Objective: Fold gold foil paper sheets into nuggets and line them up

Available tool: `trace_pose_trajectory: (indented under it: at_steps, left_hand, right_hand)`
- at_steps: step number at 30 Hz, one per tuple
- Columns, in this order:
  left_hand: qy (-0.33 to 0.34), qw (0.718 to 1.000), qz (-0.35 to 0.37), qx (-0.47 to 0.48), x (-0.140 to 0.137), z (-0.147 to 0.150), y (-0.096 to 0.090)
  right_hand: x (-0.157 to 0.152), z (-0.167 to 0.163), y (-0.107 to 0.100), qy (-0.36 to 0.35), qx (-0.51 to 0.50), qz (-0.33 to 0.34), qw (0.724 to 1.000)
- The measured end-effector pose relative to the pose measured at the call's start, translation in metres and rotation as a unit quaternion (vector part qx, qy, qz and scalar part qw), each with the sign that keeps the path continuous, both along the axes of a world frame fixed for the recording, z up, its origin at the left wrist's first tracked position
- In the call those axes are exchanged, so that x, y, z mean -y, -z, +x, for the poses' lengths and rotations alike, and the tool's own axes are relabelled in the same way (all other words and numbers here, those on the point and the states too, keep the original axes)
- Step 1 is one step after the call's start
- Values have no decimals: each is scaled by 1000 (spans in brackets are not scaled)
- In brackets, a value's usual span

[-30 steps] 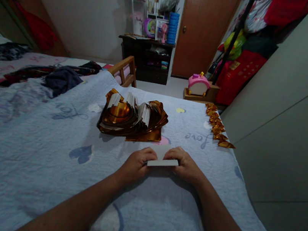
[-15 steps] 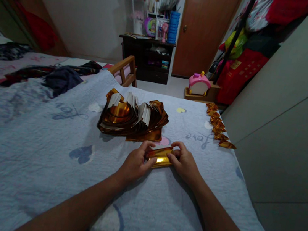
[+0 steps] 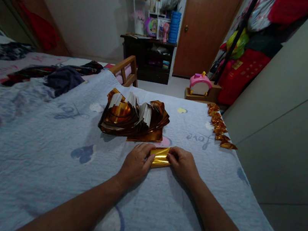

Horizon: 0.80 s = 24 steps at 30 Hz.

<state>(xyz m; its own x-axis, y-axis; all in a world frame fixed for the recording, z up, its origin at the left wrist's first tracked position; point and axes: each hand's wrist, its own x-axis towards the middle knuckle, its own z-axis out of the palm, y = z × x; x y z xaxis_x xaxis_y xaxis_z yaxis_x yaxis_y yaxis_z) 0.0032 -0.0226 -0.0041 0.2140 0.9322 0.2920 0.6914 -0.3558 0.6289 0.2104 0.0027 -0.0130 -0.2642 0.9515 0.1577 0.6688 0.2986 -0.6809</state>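
- Two bare hands meet at the middle of a pale blue quilt (image 3: 46, 176), one at each end of a small folded piece of gold foil paper (image 3: 159, 157).
- The left hand (image 3: 136, 163) has its fingers curled together over the paper's left end, thumb pressed along the near edge.
- The right hand (image 3: 183, 164) clamps the right end, fingers bent and close together on top of the fold.
- The foil paper lies flat on the quilt between the two hands, gold side up, just in front of the stack.
- Just beyond the hands sits a fanned stack of gold foil sheets (image 3: 133, 116), some showing white backs, curled around a shiny centre.
- Along the quilt's right edge runs a row of folded gold pieces (image 3: 219, 127), well apart from the hands.
- Dark clothes (image 3: 61, 76) lie heaped at the far left of the bed.
- A pink toy (image 3: 200, 84) stands on the floor past the bed, near a brown door (image 3: 204, 26).
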Motion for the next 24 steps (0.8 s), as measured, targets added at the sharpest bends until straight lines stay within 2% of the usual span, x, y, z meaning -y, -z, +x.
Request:
trace_pose_trajectory:
  at_steps: [3,8,17,24]
  left_hand:
    - [20,999,10,-38,0,0,3]
    - [17,996,19,-88,1,2,6]
    - [21,994,12,-106,1,2,5]
    - [19,990,16,-141,1,3,9]
  right_hand:
    - [0,-1,1,-1,9,17,1000]
    - [-1,-1,2,-4,14,27,1000]
    - [-1,-1,2,10,24,23,999]
    - [-2,0,1,-8,23,27,999]
